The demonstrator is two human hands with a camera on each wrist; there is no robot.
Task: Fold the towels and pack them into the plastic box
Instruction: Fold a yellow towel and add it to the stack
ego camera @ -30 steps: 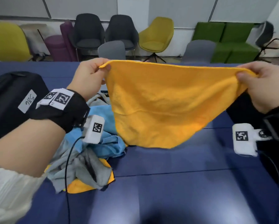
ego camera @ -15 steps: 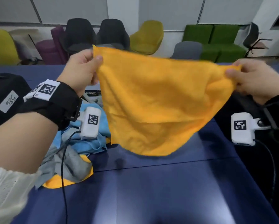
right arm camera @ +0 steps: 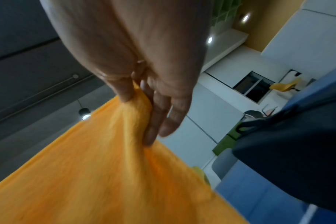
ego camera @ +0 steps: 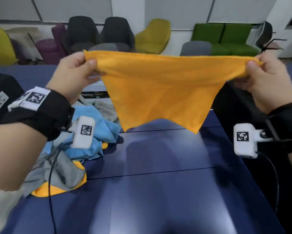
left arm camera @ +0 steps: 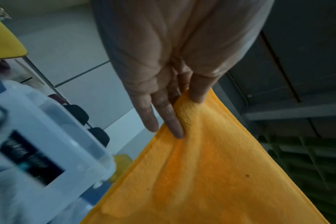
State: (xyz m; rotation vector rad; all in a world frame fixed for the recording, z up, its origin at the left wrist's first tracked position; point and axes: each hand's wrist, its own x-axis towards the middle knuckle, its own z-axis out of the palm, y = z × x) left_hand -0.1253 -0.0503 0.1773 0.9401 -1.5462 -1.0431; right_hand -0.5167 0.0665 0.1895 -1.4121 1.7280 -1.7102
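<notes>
Towel [ego camera: 162, 92] hangs stretched between my left hand [ego camera: 72, 76] and right hand [ego camera: 267, 80], fingers pinching its top corners, I judge to flatten it for folding.

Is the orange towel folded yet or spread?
Spread, not folded: the orange towel hangs as a single sheet above the table, its top edge pulled taut between the left hand and right hand.

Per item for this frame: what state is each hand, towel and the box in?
left hand: pinches one top corner of the orange towel
right hand: pinches the other corner
orange towel: unfolded, stretched taut, clear of the table
towel pile: crumpled, unfolded
plastic box: contents unclear
</notes>
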